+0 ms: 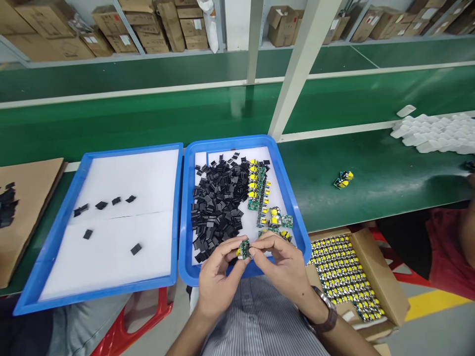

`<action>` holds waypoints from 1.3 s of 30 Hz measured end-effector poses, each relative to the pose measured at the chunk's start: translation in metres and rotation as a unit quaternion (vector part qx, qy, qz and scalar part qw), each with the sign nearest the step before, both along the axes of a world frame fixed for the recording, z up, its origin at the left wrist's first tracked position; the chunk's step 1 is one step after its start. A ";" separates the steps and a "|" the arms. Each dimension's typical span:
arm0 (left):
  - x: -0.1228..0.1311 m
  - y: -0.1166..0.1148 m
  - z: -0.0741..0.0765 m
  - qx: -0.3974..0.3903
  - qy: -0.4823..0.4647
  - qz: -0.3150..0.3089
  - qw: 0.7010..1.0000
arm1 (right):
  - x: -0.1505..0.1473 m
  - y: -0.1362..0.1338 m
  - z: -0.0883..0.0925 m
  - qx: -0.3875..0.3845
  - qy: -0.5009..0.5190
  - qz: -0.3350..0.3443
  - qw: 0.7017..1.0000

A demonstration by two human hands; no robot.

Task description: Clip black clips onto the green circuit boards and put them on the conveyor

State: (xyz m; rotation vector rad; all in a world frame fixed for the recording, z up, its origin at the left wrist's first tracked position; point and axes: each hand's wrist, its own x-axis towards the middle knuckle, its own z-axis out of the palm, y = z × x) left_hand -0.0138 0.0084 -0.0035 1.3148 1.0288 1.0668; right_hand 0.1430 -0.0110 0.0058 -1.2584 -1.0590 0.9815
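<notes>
Both my hands meet over the near rim of the right blue tray (302, 232). My left hand (217, 277) and my right hand (280, 262) pinch one small green circuit board with a yellow part (244, 248) between their fingertips. In that tray lies a heap of small black pieces (218, 200). Beside the heap, a row of green boards with yellow parts (258, 185) runs along it, and a few loose boards (276, 217) lie just beyond my right hand. A watch sits on my right wrist.
The left blue tray (55, 232) holds a white sheet with several scattered black pieces. A cardboard box of boards (343, 277) stands at my right. One loose board (343, 179) and white housings (438, 132) lie on the green belt. Another person's red sleeve (451, 252) shows at right.
</notes>
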 end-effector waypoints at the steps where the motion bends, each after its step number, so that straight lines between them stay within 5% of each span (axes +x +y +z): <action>1: 0.000 0.000 0.000 0.002 0.001 0.001 1.000 | -0.001 0.000 -0.001 0.003 0.006 -0.005 1.000; 18: -0.002 -0.004 -0.010 0.048 0.055 -0.012 0.997 | 0.010 -0.005 -0.003 -0.022 -0.027 0.061 0.998; 30: -0.005 0.001 -0.004 0.189 0.087 -0.020 0.978 | 0.012 -0.002 -0.003 -0.083 -0.018 0.094 0.992; 39: -0.007 -0.005 -0.008 0.133 0.102 -0.034 0.985 | 0.014 -0.003 -0.001 -0.032 -0.075 0.121 0.989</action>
